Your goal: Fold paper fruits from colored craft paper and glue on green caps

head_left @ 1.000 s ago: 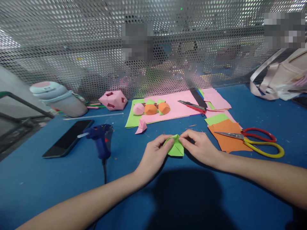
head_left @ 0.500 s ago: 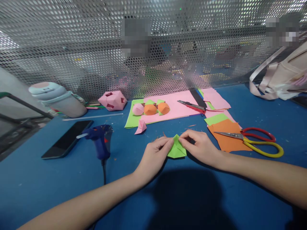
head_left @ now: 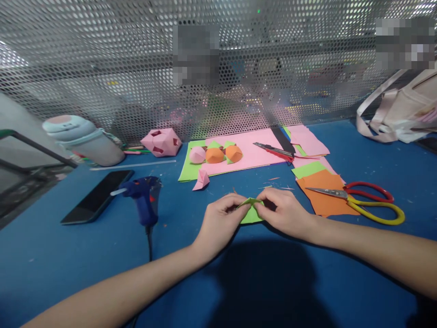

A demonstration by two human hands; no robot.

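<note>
Between my two hands is a small folded piece of green paper (head_left: 251, 216), low over the blue table. My left hand (head_left: 223, 216) pinches its left side between thumb and fingers. On the right side, my right hand (head_left: 282, 209) grips it the same way, thumb in front. The fingers cover both sides of the paper. Just beyond my left hand sits a small folded pink paper piece (head_left: 201, 180). Orange paper sheets (head_left: 324, 203) lie to the right of my right hand, with red-and-yellow-handled scissors (head_left: 355, 197) on top.
A blue glue gun (head_left: 143, 198) and a black phone (head_left: 99, 196) are at left. Behind are a bottle (head_left: 85, 141), a pink paper polyhedron (head_left: 162, 142), folded orange pieces (head_left: 215, 156) on pink sheets, and a utility knife (head_left: 273, 151). A perforated metal screen (head_left: 136, 91) borders the back.
The peak of the green paper has come down and its top edge is now folded toward me. Both thumbs have moved closer together over it.
</note>
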